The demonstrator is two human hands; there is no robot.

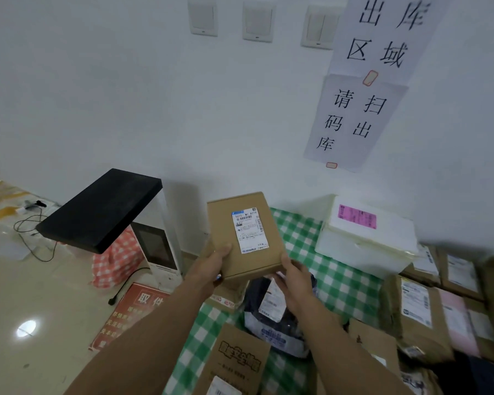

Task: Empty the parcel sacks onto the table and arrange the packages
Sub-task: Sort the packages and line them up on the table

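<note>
While both hands hold it up off the tabletop, the box sits label-side up toward the head camera, tilted back a little. Left hand is closed on the lower left corner, thumb on top; right hand clamps the lower right edge, fingers wrapped under. Good two-point grip, and the label is clear of both thumbs (worth keeping it that way).

Only one view, so let's read the landing options from it. Green check cloth shows bare between the box and the foam box at the back right, and that looks like the natural slot. Below the hands lies a dark bag, with a printed carton nearer the person and a row of parcels off to the right.

My read: set it down flat, label up, squared to the neighbours, just beside the foam box and not on top of the soft bag, which would let it rock. Lower it level; a corner-first drop could nudge the row. No sack is visible from here.
</note>
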